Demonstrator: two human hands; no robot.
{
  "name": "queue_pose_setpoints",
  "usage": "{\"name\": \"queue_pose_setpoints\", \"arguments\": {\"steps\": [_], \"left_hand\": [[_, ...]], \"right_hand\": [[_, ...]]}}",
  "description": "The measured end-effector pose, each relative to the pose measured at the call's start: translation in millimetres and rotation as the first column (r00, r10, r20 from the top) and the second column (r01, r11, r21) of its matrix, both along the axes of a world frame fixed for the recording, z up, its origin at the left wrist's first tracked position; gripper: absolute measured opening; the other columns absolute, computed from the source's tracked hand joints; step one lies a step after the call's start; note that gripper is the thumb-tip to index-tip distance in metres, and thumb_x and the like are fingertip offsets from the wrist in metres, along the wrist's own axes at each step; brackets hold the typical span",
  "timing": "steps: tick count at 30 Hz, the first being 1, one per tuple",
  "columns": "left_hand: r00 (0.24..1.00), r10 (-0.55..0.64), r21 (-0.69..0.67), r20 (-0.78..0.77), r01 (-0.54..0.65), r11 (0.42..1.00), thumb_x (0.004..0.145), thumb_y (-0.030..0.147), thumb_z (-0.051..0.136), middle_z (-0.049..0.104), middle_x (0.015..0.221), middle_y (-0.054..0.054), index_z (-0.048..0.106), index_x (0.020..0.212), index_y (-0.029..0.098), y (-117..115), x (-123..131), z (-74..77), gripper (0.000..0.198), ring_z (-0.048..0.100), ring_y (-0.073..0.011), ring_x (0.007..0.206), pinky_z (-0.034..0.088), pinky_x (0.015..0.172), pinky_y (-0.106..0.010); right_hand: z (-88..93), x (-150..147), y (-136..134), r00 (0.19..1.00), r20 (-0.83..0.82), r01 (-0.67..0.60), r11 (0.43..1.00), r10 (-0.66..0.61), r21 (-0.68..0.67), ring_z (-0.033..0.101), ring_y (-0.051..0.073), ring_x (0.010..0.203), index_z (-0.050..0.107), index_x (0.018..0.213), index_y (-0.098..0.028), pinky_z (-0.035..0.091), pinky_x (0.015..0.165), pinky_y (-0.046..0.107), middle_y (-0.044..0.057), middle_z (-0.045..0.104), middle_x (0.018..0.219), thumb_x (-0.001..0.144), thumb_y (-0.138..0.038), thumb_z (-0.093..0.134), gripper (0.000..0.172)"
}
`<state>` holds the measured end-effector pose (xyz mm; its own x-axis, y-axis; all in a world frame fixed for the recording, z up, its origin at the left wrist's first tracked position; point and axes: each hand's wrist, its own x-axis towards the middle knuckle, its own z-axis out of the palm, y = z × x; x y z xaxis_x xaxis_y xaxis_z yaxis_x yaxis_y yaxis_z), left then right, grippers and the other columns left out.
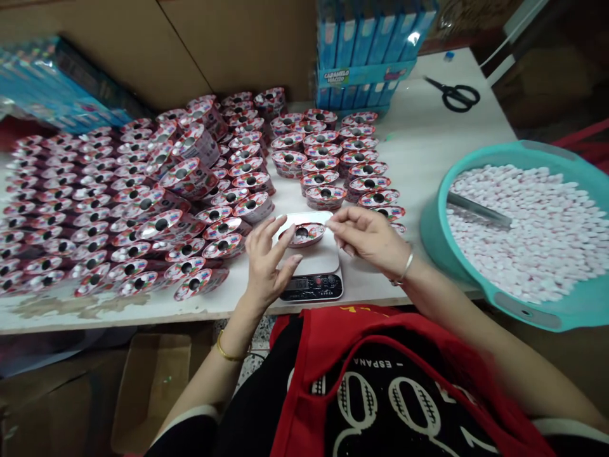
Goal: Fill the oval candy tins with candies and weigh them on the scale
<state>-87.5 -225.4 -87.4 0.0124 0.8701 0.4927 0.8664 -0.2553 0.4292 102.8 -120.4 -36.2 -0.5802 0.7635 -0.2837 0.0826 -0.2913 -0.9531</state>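
Note:
A small red printed tub (303,234) with a dark hole in its lid sits on a white digital scale (314,264) at the table's front edge. My left hand (266,260) hovers just left of the tub, fingers spread and holding nothing. My right hand (368,236) is at the tub's right side, its fingertips pinched together near the rim; whatever they hold is too small to make out.
Several rows and stacks of matching tubs (133,203) cover the table's left and middle (328,158). A teal basin (523,304) of white candies with a metal scoop (478,209) sits right. Blue boxes (366,57) and black scissors (457,95) lie behind.

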Motion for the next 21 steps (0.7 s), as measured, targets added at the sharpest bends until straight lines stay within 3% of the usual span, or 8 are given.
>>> {"name": "queue_pose_setpoints", "arguments": {"steps": [5, 7, 9, 12, 15, 18, 21], "left_hand": [[0.987, 0.121, 0.006, 0.101, -0.122, 0.992, 0.092, 0.036, 0.05, 0.05, 0.135, -0.01, 0.056, 0.126, 0.027, -10, -11, 3.1, 0.036, 0.044, -0.0252, 0.128, 0.034, 0.106, -0.046], [0.979, 0.167, -0.006, 0.116, -0.167, 0.986, 0.091, 0.037, 0.05, 0.052, 0.133, -0.009, 0.059, 0.122, 0.027, -16, -17, 2.3, 0.034, 0.046, -0.0249, 0.126, 0.035, 0.106, -0.046], [0.972, 0.202, -0.017, 0.123, -0.201, 0.979, 0.092, 0.038, 0.049, 0.053, 0.131, -0.009, 0.06, 0.119, 0.026, -21, -21, 1.1, 0.032, 0.047, -0.0244, 0.125, 0.036, 0.106, -0.046], [0.967, 0.227, -0.022, 0.119, -0.226, 0.974, 0.092, 0.039, 0.049, 0.053, 0.129, -0.008, 0.06, 0.118, 0.026, -22, -25, 0.5, 0.031, 0.048, -0.0237, 0.123, 0.038, 0.104, -0.045], [0.974, 0.204, -0.032, 0.095, -0.201, 0.979, 0.091, 0.04, 0.049, 0.052, 0.129, -0.009, 0.059, 0.119, 0.025, -17, -27, 3.9, 0.033, 0.048, -0.0243, 0.123, 0.038, 0.103, -0.044], [0.989, 0.14, -0.064, 0.057, -0.136, 0.989, 0.091, 0.041, 0.05, 0.051, 0.13, -0.01, 0.057, 0.122, 0.025, -7, -25, 10.5, 0.036, 0.047, -0.0248, 0.123, 0.039, 0.101, -0.044], [1.0, 0.031, -0.081, -0.001, -0.031, 0.996, 0.09, 0.043, 0.052, 0.051, 0.131, -0.01, 0.052, 0.127, 0.026, 6, -21, 16.3, 0.041, 0.047, -0.0242, 0.123, 0.038, 0.102, -0.043]], "right_hand": [[-5.4, -34, 6, 0.984, 0.166, -0.113, 0.948, 0.065, 0.299, 0.042, 0.008, 0.055, 0.065, 0.075, -0.013, 0.031, 0.054, 0.023, -0.003, 0.053, 0.059, 0.078, -0.04, 0.069, 0.027], [-4.3, -36, 8, 0.977, 0.202, -0.135, 0.938, 0.072, 0.32, 0.041, 0.008, 0.055, 0.068, 0.083, -0.013, 0.031, 0.053, 0.024, -0.003, 0.052, 0.058, 0.079, -0.037, 0.068, 0.024], [0.0, -27, 8, 0.989, 0.144, -0.072, 0.964, 0.036, 0.257, 0.042, 0.008, 0.055, 0.068, 0.094, -0.015, 0.032, 0.053, 0.023, -0.003, 0.053, 0.062, 0.082, -0.034, 0.064, 0.023], [10.9, 3, 10, 0.998, 0.033, 0.047, 0.998, -0.048, 0.037, 0.044, 0.008, 0.055, 0.065, 0.107, -0.019, 0.035, 0.051, 0.021, -0.004, 0.053, 0.066, 0.082, -0.029, 0.063, 0.026], [22.7, 46, 15, 0.982, -0.003, 0.185, 0.973, -0.188, -0.136, 0.05, 0.008, 0.06, 0.066, 0.107, -0.021, 0.041, 0.052, 0.02, -0.002, 0.056, 0.073, 0.077, -0.017, 0.064, 0.031], [28.4, 89, 21, 0.92, 0.017, 0.388, 0.908, -0.39, -0.16, 0.058, 0.007, 0.069, 0.07, 0.101, -0.019, 0.047, 0.061, 0.018, 0.002, 0.062, 0.082, 0.071, -0.005, 0.061, 0.034], [25.1, 126, 24, 0.823, 0.016, 0.567, 0.819, -0.568, -0.09, 0.062, 0.008, 0.076, 0.072, 0.092, -0.017, 0.05, 0.065, 0.016, 0.005, 0.065, 0.083, 0.069, -0.002, 0.062, 0.028]]}}
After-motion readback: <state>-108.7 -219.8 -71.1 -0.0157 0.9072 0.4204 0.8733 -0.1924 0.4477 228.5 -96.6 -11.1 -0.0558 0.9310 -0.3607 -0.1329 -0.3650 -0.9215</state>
